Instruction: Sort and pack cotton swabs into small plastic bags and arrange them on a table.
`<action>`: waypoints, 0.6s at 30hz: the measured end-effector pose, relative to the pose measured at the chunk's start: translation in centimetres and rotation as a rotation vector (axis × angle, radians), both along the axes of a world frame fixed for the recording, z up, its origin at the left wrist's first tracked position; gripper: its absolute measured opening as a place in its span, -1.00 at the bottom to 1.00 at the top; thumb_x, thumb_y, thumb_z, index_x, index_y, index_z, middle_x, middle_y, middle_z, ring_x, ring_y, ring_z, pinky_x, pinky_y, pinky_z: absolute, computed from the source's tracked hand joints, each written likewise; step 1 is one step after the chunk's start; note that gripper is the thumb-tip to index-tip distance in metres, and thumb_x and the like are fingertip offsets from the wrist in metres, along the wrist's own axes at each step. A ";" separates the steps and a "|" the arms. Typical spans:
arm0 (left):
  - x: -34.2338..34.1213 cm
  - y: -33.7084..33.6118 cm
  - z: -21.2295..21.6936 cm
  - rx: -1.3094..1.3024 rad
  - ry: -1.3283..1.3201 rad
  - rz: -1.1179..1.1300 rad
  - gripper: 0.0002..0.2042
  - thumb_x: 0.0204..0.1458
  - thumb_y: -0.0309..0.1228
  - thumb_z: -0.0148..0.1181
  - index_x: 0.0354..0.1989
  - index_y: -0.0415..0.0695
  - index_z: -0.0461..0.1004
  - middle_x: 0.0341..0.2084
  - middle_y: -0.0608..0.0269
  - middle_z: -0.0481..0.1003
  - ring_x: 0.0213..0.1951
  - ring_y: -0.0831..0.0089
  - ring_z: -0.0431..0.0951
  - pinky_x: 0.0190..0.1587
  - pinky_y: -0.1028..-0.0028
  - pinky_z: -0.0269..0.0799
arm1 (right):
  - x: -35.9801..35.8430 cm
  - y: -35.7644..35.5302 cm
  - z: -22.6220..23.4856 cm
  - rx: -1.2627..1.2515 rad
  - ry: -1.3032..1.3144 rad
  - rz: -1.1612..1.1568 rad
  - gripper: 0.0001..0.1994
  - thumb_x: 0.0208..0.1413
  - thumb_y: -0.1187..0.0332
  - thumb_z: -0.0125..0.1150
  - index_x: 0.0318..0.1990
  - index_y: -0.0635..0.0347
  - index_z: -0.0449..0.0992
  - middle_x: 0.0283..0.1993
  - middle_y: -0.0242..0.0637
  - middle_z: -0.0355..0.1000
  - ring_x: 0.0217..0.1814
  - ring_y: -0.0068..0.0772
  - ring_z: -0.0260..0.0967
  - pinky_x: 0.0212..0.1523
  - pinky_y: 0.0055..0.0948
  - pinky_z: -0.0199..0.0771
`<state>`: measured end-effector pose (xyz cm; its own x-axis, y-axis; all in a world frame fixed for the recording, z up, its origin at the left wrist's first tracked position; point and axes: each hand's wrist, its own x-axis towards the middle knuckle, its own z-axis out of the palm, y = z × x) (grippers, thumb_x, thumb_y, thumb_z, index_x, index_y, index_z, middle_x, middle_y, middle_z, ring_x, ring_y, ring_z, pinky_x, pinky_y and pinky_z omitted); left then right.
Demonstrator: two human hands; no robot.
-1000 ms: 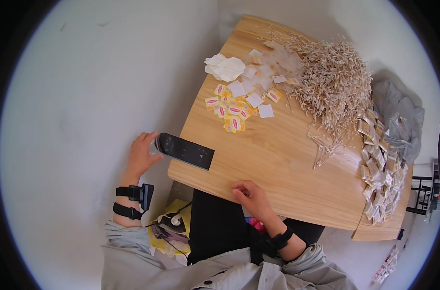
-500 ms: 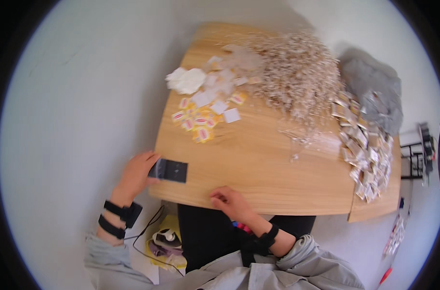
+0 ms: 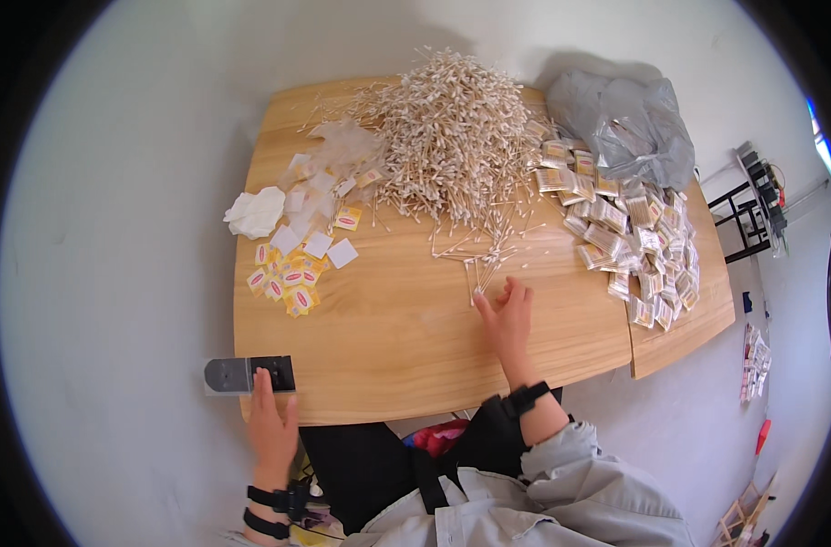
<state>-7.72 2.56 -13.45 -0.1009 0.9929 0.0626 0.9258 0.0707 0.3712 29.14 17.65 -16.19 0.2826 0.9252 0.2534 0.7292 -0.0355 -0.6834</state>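
My left hand (image 3: 271, 421) rests at the near left corner of the wooden table (image 3: 406, 356), fingertips on a flat dark grey device (image 3: 249, 375) that overhangs the edge. My right hand (image 3: 508, 319) lies flat on the table with fingers spread, just below a few loose cotton swabs (image 3: 477, 260). Behind those rises a big heap of cotton swabs (image 3: 452, 137). Neither hand holds anything.
Small yellow-and-white sachets (image 3: 288, 283) and white squares lie at the left, beside a crumpled white tissue (image 3: 254, 212). Many packed clear swab bags (image 3: 630, 246) cover the right side. A grey plastic bag (image 3: 625, 123) sits at the far right corner. A black metal rack (image 3: 753, 210) stands beyond.
The view has swung so the table sits more centred. My right hand moved from the near edge forward to the loose swabs. My left hand shifted from the device's left end to below it.
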 end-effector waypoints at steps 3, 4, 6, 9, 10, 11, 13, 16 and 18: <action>4.3 1.4 0.1 0.087 -0.329 0.010 -0.54 0.14 -0.39 0.09 0.21 -0.25 0.25 0.22 -0.07 0.25 0.25 0.02 0.24 0.29 0.21 0.13 | 0.8 2.7 -0.7 0.006 -0.080 -0.087 -0.55 -0.04 0.35 0.37 0.00 0.26 0.37 -0.16 -0.13 0.36 -0.17 -0.16 0.39 -0.23 -0.25 0.43; 5.8 1.9 0.3 0.087 -0.323 0.010 -0.54 0.14 -0.39 0.09 0.21 -0.25 0.25 0.22 -0.07 0.25 0.25 0.02 0.24 0.29 0.21 0.13 | 0.6 3.4 -1.4 0.045 -0.155 -0.078 -0.60 -0.04 0.35 0.36 -0.04 0.23 0.40 -0.20 -0.19 0.38 -0.19 -0.23 0.38 -0.24 -0.27 0.42; 9.1 3.0 -0.1 0.143 -0.246 -0.141 -0.58 0.12 -0.40 0.11 0.16 -0.24 0.30 0.12 -0.08 0.32 0.19 -0.01 0.28 0.27 0.16 0.16 | 0.3 4.0 -1.7 -0.030 -0.098 -0.020 -0.66 -0.04 0.36 0.36 -0.10 0.20 0.43 -0.25 -0.20 0.39 -0.21 -0.22 0.39 -0.25 -0.27 0.42; 13.7 4.8 -0.9 0.180 -0.198 -0.263 -0.56 0.06 -0.40 0.15 0.13 -0.24 0.33 0.07 -0.06 0.34 0.16 -0.03 0.29 0.26 0.10 0.17 | -0.3 3.9 -2.4 -0.051 0.003 0.064 -0.77 -0.06 0.39 0.35 -0.23 0.15 0.49 -0.34 -0.23 0.41 -0.26 -0.14 0.40 -0.25 -0.21 0.40; 14.7 5.3 -1.1 0.169 -0.197 -0.373 -0.52 0.03 -0.37 0.17 0.15 -0.24 0.31 0.12 -0.07 0.30 0.20 -0.03 0.25 0.27 0.08 0.14 | -0.5 3.4 -2.5 0.001 0.053 0.087 -0.84 -0.07 0.42 0.35 -0.31 0.14 0.51 -0.37 -0.24 0.42 -0.28 -0.08 0.39 -0.25 -0.16 0.39; 15.7 5.8 -1.1 0.157 -0.196 -0.484 -0.48 0.01 -0.34 0.20 0.17 -0.25 0.29 0.17 -0.08 0.26 0.24 -0.03 0.21 0.29 0.05 0.10 | -0.7 2.8 -2.6 -0.001 0.053 0.098 -0.84 -0.07 0.42 0.35 -0.31 0.14 0.51 -0.37 -0.24 0.42 -0.28 -0.08 0.39 -0.25 -0.16 0.39; 17.8 7.0 -1.1 0.128 -0.135 -0.466 -0.42 -0.01 -0.33 0.21 0.22 -0.25 0.23 0.23 -0.09 0.20 0.29 -0.02 0.15 0.31 0.03 0.04 | -0.8 1.4 -2.4 0.060 0.042 0.183 -0.86 -0.09 0.44 0.34 -0.33 0.12 0.53 -0.37 -0.24 0.41 -0.28 -0.10 0.37 -0.26 -0.16 0.35; 18.3 8.9 -2.3 0.104 -0.069 -0.357 -0.30 -0.01 -0.31 0.22 0.31 -0.24 0.10 0.32 -0.10 0.07 0.37 0.00 0.01 0.36 0.00 -0.09 | -2.2 -0.3 -1.6 0.125 -0.023 0.280 -0.86 -0.11 0.46 0.34 -0.34 0.12 0.55 -0.38 -0.25 0.40 -0.28 -0.12 0.36 -0.28 -0.17 0.32; 18.1 10.4 -2.6 0.111 -0.076 -0.274 -0.25 -0.01 -0.30 0.22 0.35 -0.23 0.03 0.35 -0.10 0.01 0.40 0.01 -0.06 0.38 0.00 -0.15 | -3.2 -1.0 -1.4 0.123 0.006 0.347 -0.85 -0.10 0.47 0.32 -0.32 0.10 0.56 -0.39 -0.25 0.39 -0.27 -0.12 0.36 -0.27 -0.18 0.32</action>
